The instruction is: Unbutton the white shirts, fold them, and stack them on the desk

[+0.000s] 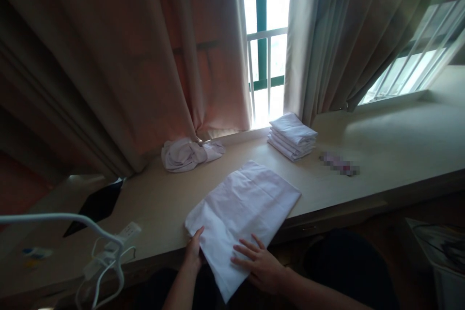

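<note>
A white folded cloth (250, 198) lies on the wooden desk, its near corner hanging over the front edge. My left hand (195, 251) pinches its left edge, thumb on top and the other fingers hidden underneath. Spread flat on the cloth's near right part is my right hand (259, 264), fingers apart. Beyond the cloth to the right stands a neat stack of folded white cloths (292, 136). A crumpled white cloth (187, 155) rests at the back left, beside the curtain.
A blurred-out small object (339, 163) lies right of the stack. At left are a white power strip (112, 249) with cables, a dark flat object (96, 206) and a pale cable or arm (61, 216). Curtains (218, 58) hang behind the desk (395, 140), before a barred window.
</note>
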`<state>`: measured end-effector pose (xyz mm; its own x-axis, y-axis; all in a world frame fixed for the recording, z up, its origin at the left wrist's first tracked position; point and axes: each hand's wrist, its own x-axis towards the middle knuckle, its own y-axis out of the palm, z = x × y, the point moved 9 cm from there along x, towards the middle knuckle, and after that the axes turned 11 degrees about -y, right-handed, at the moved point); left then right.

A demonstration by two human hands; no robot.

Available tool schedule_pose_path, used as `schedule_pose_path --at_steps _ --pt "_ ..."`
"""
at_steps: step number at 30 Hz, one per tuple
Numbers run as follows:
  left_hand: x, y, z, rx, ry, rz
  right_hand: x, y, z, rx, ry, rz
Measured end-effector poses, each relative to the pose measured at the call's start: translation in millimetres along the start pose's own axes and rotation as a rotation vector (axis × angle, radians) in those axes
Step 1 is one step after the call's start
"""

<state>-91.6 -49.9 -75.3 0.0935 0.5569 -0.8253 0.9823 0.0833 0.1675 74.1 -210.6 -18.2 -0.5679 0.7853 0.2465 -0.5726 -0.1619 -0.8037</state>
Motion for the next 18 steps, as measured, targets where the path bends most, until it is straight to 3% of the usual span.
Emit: schedule_pose_path --at_steps 4,8,18 --pt "10.1 10.4 10.2 -0.028 0.008 -0.036 -5.5 24.0 -6.4 -0.121 0.098 -0.073" --pt "13.8 21.0 13.8 -0.051 0.032 -0.055 8.2 38.9 -12.4 -0.195 0.187 -0.199" --pt "-13.9 32.3 -1.4 0.020 0.091 -0.108 36.7 29.5 -15.7 -0.333 0.132 -0.335"
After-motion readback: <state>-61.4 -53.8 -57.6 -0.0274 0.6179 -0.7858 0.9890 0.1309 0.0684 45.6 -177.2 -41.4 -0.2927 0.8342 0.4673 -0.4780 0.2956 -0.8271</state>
